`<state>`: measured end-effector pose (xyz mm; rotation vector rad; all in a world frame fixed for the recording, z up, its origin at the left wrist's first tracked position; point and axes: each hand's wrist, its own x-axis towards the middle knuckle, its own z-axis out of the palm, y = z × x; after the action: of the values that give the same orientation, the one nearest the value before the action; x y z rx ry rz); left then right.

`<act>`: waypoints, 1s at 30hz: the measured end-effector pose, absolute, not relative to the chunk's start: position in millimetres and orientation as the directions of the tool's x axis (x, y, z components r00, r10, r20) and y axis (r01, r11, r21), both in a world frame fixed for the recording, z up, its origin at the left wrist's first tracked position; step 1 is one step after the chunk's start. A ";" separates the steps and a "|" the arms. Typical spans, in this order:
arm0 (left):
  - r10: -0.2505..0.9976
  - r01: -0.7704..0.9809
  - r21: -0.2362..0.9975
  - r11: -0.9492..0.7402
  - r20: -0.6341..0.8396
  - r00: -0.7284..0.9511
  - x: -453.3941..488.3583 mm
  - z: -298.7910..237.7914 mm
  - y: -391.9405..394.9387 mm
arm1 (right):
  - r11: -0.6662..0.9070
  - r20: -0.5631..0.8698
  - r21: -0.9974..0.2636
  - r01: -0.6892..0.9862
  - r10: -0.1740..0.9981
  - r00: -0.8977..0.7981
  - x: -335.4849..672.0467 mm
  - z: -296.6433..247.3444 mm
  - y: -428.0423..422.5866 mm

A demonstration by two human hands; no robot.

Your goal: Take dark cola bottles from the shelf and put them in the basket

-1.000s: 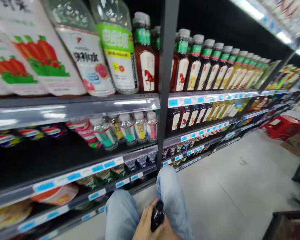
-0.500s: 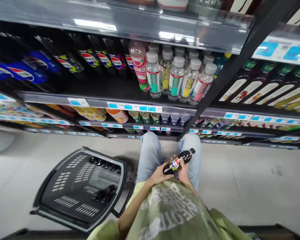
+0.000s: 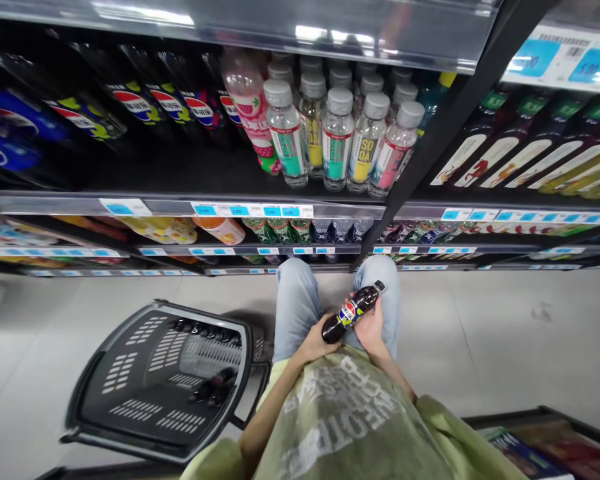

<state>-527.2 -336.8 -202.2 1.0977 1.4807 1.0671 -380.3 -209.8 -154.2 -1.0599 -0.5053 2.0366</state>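
A dark cola bottle with a red, white and blue label lies tilted across my lap, cap pointing up and right. My left hand grips its base end, fingers curled round it. My right hand cradles the bottle from below near its middle. I sit or crouch in pale jeans in front of the drink shelves, knees almost at the lowest shelf.
A black plastic shopping basket with several dark bottles in it stands on the floor at my left. Shelves hold cola bottles, soda-water bottles and red tea bottles. A black upright post divides the shelving. Another shelf edge shows at bottom right.
The view swung from along the aisle down to my lap and the basket. Since half a second ago the bottle has shifted slightly up and left in both hands.
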 end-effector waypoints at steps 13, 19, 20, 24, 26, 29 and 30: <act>0.949 -0.005 0.949 0.315 -0.315 -0.001 -536.3 -190.0 -336.0 | -0.595 -0.489 -0.692 -0.407 0.802 -0.342 -382.3 -144.8 -211.1; 0.906 -0.310 0.852 0.423 -0.410 0.109 -536.8 -186.6 -341.0 | -0.632 -0.498 -0.662 -0.404 0.773 -0.392 -379.5 -142.0 -210.6; 0.901 -0.334 0.837 0.434 -0.412 0.136 -537.3 -186.0 -341.4 | -0.629 -0.496 -0.669 -0.396 0.775 -0.392 -379.1 -141.5 -210.6; 0.897 -0.341 0.830 0.441 -0.394 0.201 -539.3 -184.7 -340.4 | -0.557 -0.463 -0.759 -0.336 0.825 -0.324 -378.5 -138.0 -210.2; 0.897 -0.360 0.822 0.442 -0.395 0.199 -539.6 -185.4 -339.9 | -0.533 -0.453 -0.788 -0.308 0.841 -0.296 -378.9 -135.9 -210.0; 0.898 -0.374 0.817 0.439 -0.389 0.203 -539.8 -188.2 -340.7 | -0.565 -0.475 -0.764 -0.312 0.819 -0.321 -379.2 -134.0 -209.9; 0.899 -0.367 0.820 0.438 -0.388 0.204 -539.9 -189.5 -341.4 | -0.579 -0.483 -0.749 -0.322 0.810 -0.332 -379.2 -133.9 -209.9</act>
<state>-539.9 -341.4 -189.5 0.6513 0.9979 0.9752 -379.2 -209.9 -133.9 -1.1441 -0.7031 1.9741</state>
